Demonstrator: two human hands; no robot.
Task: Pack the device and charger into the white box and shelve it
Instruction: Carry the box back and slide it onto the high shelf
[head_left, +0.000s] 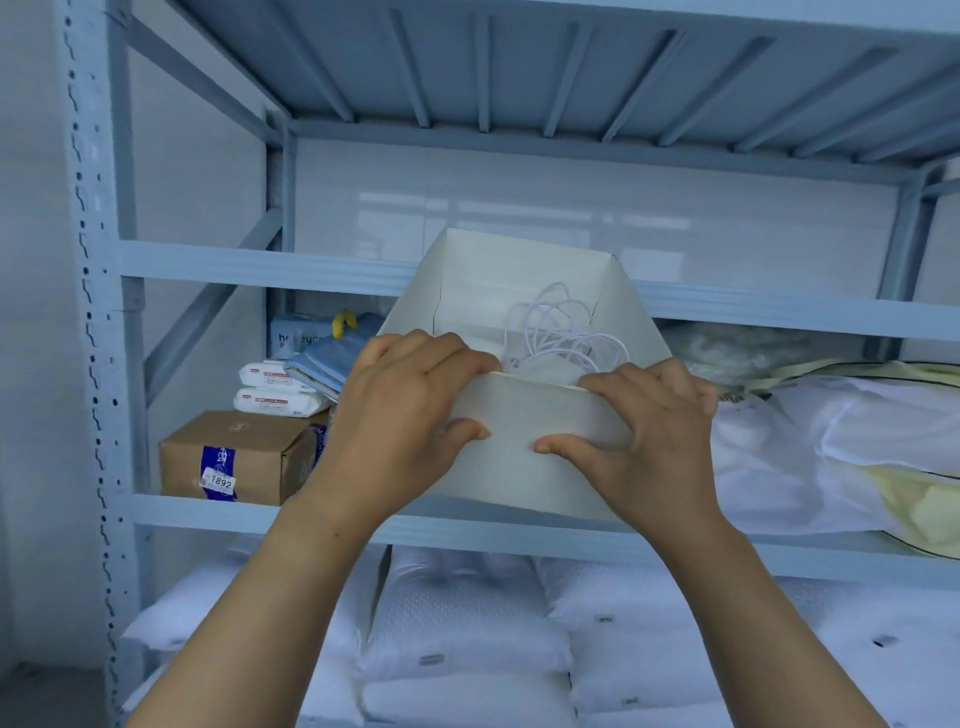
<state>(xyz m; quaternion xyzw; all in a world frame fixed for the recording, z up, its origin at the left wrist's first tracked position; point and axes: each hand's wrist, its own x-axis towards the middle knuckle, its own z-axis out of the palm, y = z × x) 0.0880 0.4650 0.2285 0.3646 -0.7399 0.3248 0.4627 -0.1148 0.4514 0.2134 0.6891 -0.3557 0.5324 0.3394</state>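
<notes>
A white cardboard box (524, 270) with its top open is held in front of the middle shelf (260, 512) of a blue-grey metal rack. Inside it lies a coiled white charger cable (558, 332) on top of something white that I cannot make out. My left hand (400, 415) grips the box's near wall at the left, fingers hooked over the rim and thumb on the outside. My right hand (649, 431) grips the same wall at the right in the same way. The box bottom sits about level with the shelf's front edge.
On the middle shelf, a brown carton (228, 457) labelled 1892, two wipe packs (275, 389) and blue folded items (332, 358) sit to the left. White and pale yellow bagged bedding (841, 447) fills the right. White pillows (467, 623) fill the shelf below.
</notes>
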